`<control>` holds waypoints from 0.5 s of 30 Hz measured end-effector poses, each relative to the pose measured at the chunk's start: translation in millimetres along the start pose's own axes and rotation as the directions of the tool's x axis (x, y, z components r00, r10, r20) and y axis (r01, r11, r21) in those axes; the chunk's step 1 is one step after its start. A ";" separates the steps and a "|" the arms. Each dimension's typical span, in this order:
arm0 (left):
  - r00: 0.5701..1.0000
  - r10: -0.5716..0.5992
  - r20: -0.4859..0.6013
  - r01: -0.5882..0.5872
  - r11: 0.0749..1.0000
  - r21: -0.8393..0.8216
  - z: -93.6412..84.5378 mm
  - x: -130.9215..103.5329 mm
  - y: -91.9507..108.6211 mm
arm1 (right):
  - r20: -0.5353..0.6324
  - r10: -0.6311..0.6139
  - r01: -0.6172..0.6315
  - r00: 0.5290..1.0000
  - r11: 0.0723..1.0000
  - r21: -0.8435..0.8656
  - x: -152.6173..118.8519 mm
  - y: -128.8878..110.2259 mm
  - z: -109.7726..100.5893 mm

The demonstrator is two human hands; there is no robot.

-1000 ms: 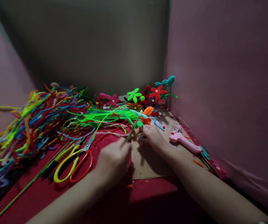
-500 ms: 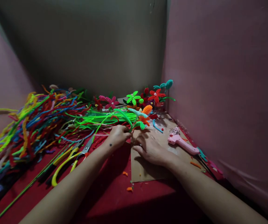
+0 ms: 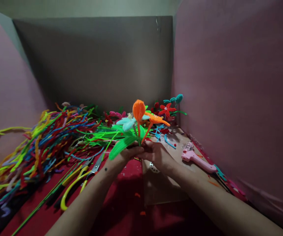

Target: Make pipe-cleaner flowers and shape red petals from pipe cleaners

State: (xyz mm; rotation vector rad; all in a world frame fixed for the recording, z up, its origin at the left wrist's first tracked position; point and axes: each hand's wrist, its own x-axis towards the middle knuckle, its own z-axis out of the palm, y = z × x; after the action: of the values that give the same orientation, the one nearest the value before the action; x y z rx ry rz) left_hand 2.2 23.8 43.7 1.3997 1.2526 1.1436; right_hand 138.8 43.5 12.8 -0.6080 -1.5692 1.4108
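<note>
A pipe-cleaner flower bunch (image 3: 139, 110) stands upright at the centre, with an orange bud, an orange open flower, a pale blue flower and wide green leaves. My left hand (image 3: 129, 154) closes on its stems from the left, partly behind a green leaf. From the right, my right hand (image 3: 156, 154) pinches the same stems, its fingertips meeting those of the left. The lower ends of the stems are hidden by my fingers. A pale round piece with dark holes (image 3: 154, 167) shows just below my right hand.
Loose colourful pipe cleaners (image 3: 43, 141) heap at the left, near yellow-handled scissors (image 3: 70, 190) and green stems (image 3: 102, 133). A pink glue gun (image 3: 198, 160) rests on a brown board (image 3: 166, 193) at the right. Finished flowers (image 3: 166, 109) lie behind.
The flower bunch has been turned and raised upright, showing the orange bud and leaves. My right hand has closed in to the stems beside the left. The view has tilted up slightly.
</note>
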 end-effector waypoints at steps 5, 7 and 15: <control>0.990 0.083 -0.112 -0.086 0.996 -0.023 -6.1 1.7 -4.9 | -0.054 -0.089 0.087 0.995 0.995 -0.047 6.8 4.6 6.3; 0.988 0.099 -0.116 -0.106 0.993 -0.052 -9.1 3.0 -8.4 | -0.048 -0.102 0.098 0.994 0.992 -0.077 8.6 10.1 8.5; 0.979 0.109 -0.175 -0.114 0.993 -0.023 -6.9 -1.5 -8.1 | -0.026 -0.161 0.152 0.987 0.963 -0.223 11.3 8.2 14.7</control>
State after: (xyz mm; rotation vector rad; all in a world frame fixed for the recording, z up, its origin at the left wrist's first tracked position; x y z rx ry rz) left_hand -6.0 23.2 36.7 1.3838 1.2823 1.3820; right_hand 119.2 47.4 9.3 -0.6257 -1.7129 1.1081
